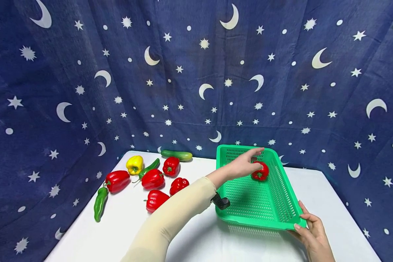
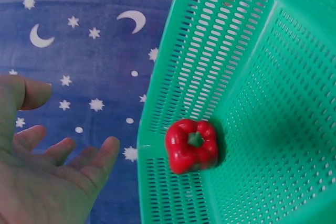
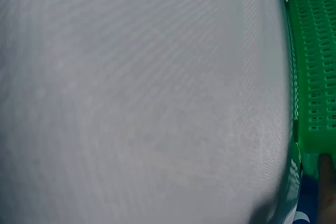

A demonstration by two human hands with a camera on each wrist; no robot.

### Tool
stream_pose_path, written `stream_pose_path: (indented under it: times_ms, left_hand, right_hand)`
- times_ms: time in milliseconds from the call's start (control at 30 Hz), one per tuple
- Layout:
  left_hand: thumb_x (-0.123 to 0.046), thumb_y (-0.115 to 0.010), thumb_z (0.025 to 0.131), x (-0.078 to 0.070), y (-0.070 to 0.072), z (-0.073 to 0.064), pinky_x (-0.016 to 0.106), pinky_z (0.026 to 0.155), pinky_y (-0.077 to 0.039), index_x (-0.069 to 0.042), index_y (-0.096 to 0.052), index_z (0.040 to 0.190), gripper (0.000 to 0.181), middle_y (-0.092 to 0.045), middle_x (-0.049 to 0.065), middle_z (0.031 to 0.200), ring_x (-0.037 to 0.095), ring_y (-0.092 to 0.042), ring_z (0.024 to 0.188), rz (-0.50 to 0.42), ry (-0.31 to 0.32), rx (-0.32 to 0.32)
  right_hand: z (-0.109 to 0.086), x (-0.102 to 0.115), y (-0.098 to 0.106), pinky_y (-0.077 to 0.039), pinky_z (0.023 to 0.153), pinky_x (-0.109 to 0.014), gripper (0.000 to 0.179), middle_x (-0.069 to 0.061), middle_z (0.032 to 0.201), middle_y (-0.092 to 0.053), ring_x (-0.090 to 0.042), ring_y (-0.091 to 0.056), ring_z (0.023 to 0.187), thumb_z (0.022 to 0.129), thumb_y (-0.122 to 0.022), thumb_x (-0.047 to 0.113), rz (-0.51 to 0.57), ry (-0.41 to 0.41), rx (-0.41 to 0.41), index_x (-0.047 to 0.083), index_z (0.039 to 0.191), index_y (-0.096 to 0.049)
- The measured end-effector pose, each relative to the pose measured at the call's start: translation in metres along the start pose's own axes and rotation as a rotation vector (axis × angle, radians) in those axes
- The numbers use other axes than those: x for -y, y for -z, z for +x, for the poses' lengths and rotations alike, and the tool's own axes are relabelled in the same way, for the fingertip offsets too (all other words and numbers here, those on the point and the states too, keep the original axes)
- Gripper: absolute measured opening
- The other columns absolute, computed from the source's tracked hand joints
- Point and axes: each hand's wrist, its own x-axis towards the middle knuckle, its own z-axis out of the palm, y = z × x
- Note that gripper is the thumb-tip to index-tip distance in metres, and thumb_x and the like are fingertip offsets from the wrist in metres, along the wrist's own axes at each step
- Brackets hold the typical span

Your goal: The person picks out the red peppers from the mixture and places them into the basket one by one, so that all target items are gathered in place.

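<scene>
A green perforated plastic basket (image 1: 249, 203) stands at the right of the white table. A red bell pepper (image 1: 260, 171) lies inside it near the far right corner, also plain in the left wrist view as a red bell pepper (image 2: 191, 146) with a green stem. Over the basket reaches my left hand (image 1: 242, 166), its fingers loosely spread and holding nothing; the left wrist view has this hand (image 2: 58, 177) apart from the pepper. My right hand (image 1: 314, 236) grips the basket's near right corner, thumb on the rim. Only a dark finger (image 3: 326, 187) of it appears in the right wrist view.
Left of the basket lie several red bell peppers (image 1: 153, 179), a yellow bell pepper (image 1: 135, 165), long green peppers (image 1: 100, 204) and a cucumber (image 1: 177, 155). A blue curtain (image 1: 190, 72) with moons and stars hangs behind and beside the table (image 1: 118, 233).
</scene>
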Motion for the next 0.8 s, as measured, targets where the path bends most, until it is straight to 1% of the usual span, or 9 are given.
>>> stream_pose_path:
  times_ms: [100,200,300,367,500,633,733,800]
  left_hand:
    - [-0.016,-0.061,0.099,-0.002,0.005,-0.008,0.024,0.099,-0.046,-0.026,-0.037,0.159,0.065,-0.043,-0.006,0.156,0.01,-0.044,0.139,0.01,-0.022,0.022]
    - [-0.017,-0.061,0.1,-0.004,0.009,-0.015,0.025,0.103,-0.045,-0.026,-0.036,0.159,0.065,-0.042,-0.007,0.156,0.01,-0.042,0.14,0.01,-0.048,0.035]
    - [-0.017,-0.06,0.101,-0.006,0.012,-0.021,0.026,0.105,-0.044,-0.026,-0.035,0.16,0.064,-0.041,-0.008,0.157,0.009,-0.042,0.141,0.0,-0.064,0.046]
    - [-0.017,-0.06,0.101,-0.008,0.012,-0.025,0.026,0.104,-0.044,-0.026,-0.035,0.16,0.064,-0.04,-0.008,0.158,0.01,-0.041,0.141,-0.007,-0.074,0.053]
    - [-0.015,-0.06,0.101,-0.009,0.013,-0.033,0.024,0.1,-0.047,-0.024,-0.035,0.16,0.064,-0.04,-0.009,0.157,0.008,-0.043,0.14,-0.025,-0.087,0.071]
    - [-0.017,-0.062,0.101,-0.01,0.014,-0.041,0.023,0.101,-0.046,-0.024,-0.036,0.159,0.064,-0.04,-0.015,0.156,0.007,-0.044,0.139,-0.006,-0.111,0.081]
    - [-0.019,-0.063,0.101,-0.01,0.016,-0.047,0.023,0.103,-0.044,-0.024,-0.037,0.159,0.064,-0.04,-0.018,0.155,0.006,-0.043,0.139,0.02,-0.126,0.085]
    - [-0.018,-0.062,0.101,-0.009,0.018,-0.051,0.023,0.103,-0.044,-0.025,-0.037,0.159,0.064,-0.04,-0.018,0.155,0.006,-0.043,0.139,0.024,-0.132,0.088]
  right_hand:
    - [0.0,0.0,0.0,-0.058,0.081,-0.027,0.029,-0.005,0.17,-0.011,0.01,-0.05,0.123,0.105,-0.046,-0.005,-0.008,0.001,0.005,0.006,0.128,-0.031]
    - [-0.001,0.0,0.0,-0.058,0.082,-0.027,0.029,-0.005,0.17,-0.013,0.009,-0.049,0.124,0.105,-0.045,-0.006,-0.011,0.015,0.01,0.006,0.128,-0.032]
    - [-0.001,0.0,0.0,-0.058,0.082,-0.027,0.028,-0.003,0.169,-0.016,0.008,-0.048,0.125,0.105,-0.045,-0.005,-0.021,0.032,0.015,0.007,0.127,-0.032]
    - [-0.001,0.001,0.0,-0.058,0.082,-0.027,0.028,-0.002,0.169,-0.016,0.009,-0.048,0.124,0.106,-0.046,-0.003,-0.038,0.02,0.011,0.009,0.127,-0.033]
    - [0.0,0.002,0.001,-0.058,0.083,-0.027,0.028,-0.003,0.171,-0.01,0.01,-0.048,0.123,0.106,-0.048,0.0,-0.048,-0.009,0.01,0.011,0.128,-0.033]
    - [0.002,0.002,0.003,-0.058,0.083,-0.027,0.029,-0.004,0.172,-0.005,0.01,-0.045,0.127,0.105,-0.046,-0.005,-0.024,0.028,0.035,0.006,0.128,-0.033]
    - [0.002,0.001,0.004,-0.059,0.081,-0.029,0.028,-0.003,0.171,-0.009,0.009,-0.046,0.128,0.104,-0.045,-0.008,-0.016,0.059,0.051,0.005,0.127,-0.035]
    - [0.003,0.002,0.004,-0.059,0.08,-0.031,0.027,-0.002,0.17,-0.015,0.007,-0.048,0.128,0.104,-0.045,-0.008,-0.024,0.058,0.051,0.006,0.126,-0.036]
